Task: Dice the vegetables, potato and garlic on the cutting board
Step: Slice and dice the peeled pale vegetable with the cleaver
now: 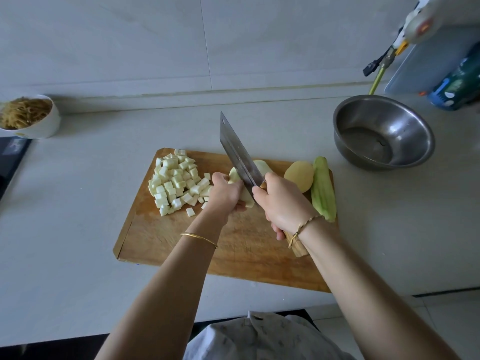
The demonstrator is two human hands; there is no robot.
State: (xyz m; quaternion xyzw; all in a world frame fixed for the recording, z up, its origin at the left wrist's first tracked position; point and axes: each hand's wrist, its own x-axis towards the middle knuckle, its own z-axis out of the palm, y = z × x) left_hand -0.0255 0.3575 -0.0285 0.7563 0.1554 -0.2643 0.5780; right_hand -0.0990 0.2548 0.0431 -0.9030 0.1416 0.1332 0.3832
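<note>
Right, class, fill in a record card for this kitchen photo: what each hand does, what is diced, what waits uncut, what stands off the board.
Left hand: holds down the pale peeled vegetable piece on the rectangular wooden cutting board
Right hand: grips the wooden handle of the broad steel cleaver, blade across that piece
Diced: heap of pale cubes, board's left part
Uncut: peeled yellow potato and long peeled green gourd, board's right edge
Off board: round steel bowl to the right; white bowl of brown shreds far left

diced cubes (pixel 176 183) heaped on cutting board (pixel 233 245), peeled potato (pixel 298 175) near right edge
</note>
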